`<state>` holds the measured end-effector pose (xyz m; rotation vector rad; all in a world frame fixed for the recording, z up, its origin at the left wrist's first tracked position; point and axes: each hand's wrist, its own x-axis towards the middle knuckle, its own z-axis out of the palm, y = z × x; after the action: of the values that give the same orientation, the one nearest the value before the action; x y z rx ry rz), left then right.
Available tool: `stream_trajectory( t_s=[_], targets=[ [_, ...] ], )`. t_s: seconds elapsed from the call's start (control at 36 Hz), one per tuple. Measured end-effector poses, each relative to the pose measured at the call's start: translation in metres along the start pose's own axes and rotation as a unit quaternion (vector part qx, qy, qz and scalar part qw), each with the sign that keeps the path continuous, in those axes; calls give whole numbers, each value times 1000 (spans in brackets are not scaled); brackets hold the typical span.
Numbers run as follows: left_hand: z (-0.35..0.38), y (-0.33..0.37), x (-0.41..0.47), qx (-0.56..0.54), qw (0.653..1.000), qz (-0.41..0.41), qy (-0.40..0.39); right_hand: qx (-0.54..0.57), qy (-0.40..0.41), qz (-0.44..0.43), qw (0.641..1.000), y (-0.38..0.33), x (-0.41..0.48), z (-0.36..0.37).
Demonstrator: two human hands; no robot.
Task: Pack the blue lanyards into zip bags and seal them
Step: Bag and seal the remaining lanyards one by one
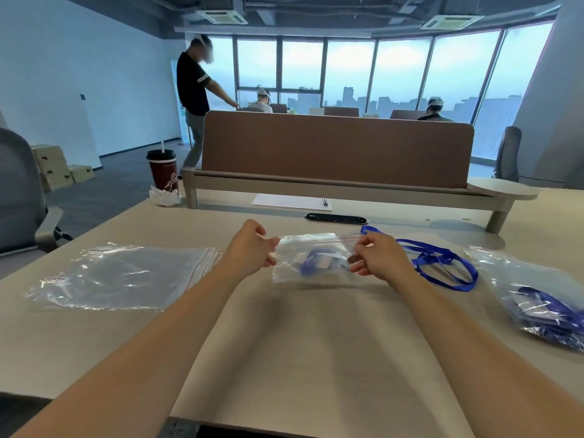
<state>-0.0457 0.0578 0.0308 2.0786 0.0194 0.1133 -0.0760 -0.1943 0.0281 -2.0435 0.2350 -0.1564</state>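
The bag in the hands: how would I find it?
Start at the pale desk. Mid-desk, the zip bag is between the left hand and right hand. Unlike the empty bags left and the stuffed bag right, both hands pinch its top.

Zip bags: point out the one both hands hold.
The middle zip bag, a blue lanyard inside, pinched at its top by the left hand and right hand. The empty bags at left and filled bag at right lie untouched.
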Motion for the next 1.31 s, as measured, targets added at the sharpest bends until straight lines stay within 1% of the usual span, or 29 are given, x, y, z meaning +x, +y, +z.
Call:
stream_trajectory(
  t_s=[0.08,0.17,0.25,0.31,0.33,0.39,0.42,0.5,0.56,0.64,0.72,0.81,0.89,0.94,1.03,1.08,1.19,1.31],
  targets=[
    [1,-1,-6,65,998,-4,-25,41,14,0,999,-3,-4,-4],
    [5,-6,-11,71,996,15,-56,51,34,-19,998,-5,-8,-7],
    [11,-5,-14,-39,998,26,-47,61,53,-28,996,-6,-11,-11],
    [15,1,-15,-111,993,2,-36,65,69,-35,995,-8,-14,-14],
    [17,5,-15,-129,991,-12,-35,66,77,-38,994,-9,-15,-17],
    [20,12,-15,-133,991,-18,-27,62,91,-43,993,-12,-19,-22],
    [22,15,-15,-129,991,-9,-19,56,98,-45,993,-13,-21,-25],
    [27,24,-18,-103,993,55,3,29,125,-53,990,-15,-25,-34],
    [31,31,-17,-88,993,75,21,14,139,-51,989,-16,-26,-41],
    [37,44,-14,-122,988,93,14,17,138,-51,989,-18,-31,-54],
    [42,62,-16,-148,982,119,0,-21,159,-81,984,-18,-36,-67],
    [47,83,-22,-183,973,139,-1,8,209,-80,975,-19,-40,-80],
    [51,106,-26,-202,966,160,-8,48,220,-80,971,-22,-44,-96],
    [54,121,-28,-204,963,177,-21,47,236,-88,967,-26,-47,-109],
    [63,144,-32,-215,956,197,-46,43,283,-89,954,-32,-54,-133],
    [72,159,-37,-200,955,210,-59,47,308,-89,946,-32,-58,-151],
    [94,183,-47,-187,952,226,-83,-5,377,-94,921,-26,-66,-187],
    [123,208,-59,-188,944,253,-96,-34,426,-85,900,-17,-77,-227]
  ],
)
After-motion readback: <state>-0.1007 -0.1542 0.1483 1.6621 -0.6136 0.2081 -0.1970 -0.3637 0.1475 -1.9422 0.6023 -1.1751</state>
